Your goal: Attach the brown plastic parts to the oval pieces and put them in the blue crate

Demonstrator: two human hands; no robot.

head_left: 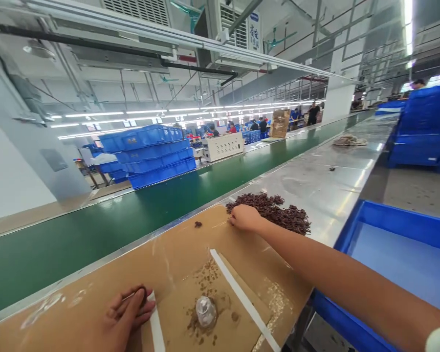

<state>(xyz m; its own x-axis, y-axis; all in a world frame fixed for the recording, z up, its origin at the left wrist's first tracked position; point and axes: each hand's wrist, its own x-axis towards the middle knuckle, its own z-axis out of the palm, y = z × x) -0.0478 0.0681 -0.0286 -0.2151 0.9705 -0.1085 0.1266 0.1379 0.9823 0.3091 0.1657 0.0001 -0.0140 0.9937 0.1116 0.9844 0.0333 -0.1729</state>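
My left hand (126,315) is at the lower left over the brown cardboard sheet (176,254). Its thumb and fingers pinch a small dark curved piece (143,292). My right hand (245,218) reaches to the near left edge of a pile of small dark brown parts (278,211). Its fingers are closed and point down at the cardboard, and what they hold is hidden. Between the hands, a small clear domed thing (206,312) stands on the sheet amid brown stains. A small dark piece (198,224) lies alone nearer the belt.
A green conveyor belt (161,200) runs beyond the metal table (300,181). Stacked blue crates (154,154) stand across it. At the right are a blue bin (407,244) and more blue crates (425,127). A rag (349,140) lies farther along the table. Several people work in the background.
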